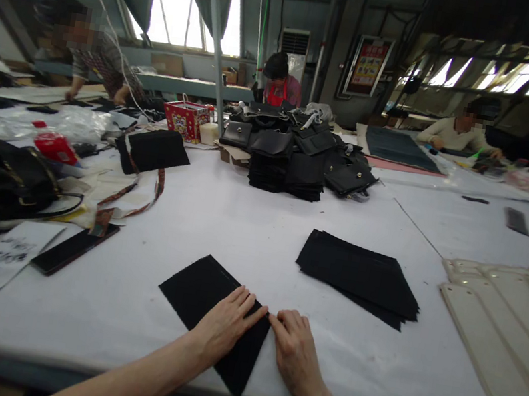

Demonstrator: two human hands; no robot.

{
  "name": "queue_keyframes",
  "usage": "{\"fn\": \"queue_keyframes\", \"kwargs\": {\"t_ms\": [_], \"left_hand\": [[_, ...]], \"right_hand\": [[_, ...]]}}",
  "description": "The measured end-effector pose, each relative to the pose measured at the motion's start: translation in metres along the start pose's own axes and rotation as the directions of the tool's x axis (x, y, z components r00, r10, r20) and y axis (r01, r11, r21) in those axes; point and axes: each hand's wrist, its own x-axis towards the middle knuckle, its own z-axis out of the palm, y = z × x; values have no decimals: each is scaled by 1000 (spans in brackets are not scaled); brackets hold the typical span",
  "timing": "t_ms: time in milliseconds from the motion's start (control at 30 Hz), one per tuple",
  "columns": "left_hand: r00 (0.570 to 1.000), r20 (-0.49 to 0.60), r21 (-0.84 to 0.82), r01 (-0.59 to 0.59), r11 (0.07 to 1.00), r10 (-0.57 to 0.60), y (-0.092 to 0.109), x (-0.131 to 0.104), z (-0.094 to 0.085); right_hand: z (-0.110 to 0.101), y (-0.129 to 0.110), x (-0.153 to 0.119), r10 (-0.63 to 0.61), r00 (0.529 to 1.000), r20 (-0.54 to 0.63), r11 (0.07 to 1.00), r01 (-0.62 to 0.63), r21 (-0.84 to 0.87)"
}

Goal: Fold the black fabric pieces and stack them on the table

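Note:
A black fabric panel (198, 288) lies at a slant on the white table in front of me. My left hand (228, 320) rests on its right half, fingers stretched out and pressing it flat. At the panel's right corner, my right hand (294, 341) has its fingers curled, with thumb and index finger closed at the edge. The tips of both index fingers almost meet there. Beyond my right hand, a slightly fanned stack of similar black panels (358, 274) lies on the table.
Black bags and flaps (292, 155) are heaped at the back centre. Beige panels with metal studs (490, 330) overlap at the right. On the left are a phone (76, 249), a patterned strap (157, 190), a black bag (9, 175) and a red bottle (55, 146). Several people work farther back.

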Motion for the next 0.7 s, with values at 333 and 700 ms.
{"fn": "queue_keyframes", "kwargs": {"t_ms": [333,700], "left_hand": [[999,36,-66,33,997,-30,2,0,-1],[979,44,-253,204,946,-199,-56,-5,-9]], "right_hand": [[1,5,-8,201,978,-49,969,-191,157],[6,-10,-9,158,987,18,985,-156,-76]]}}
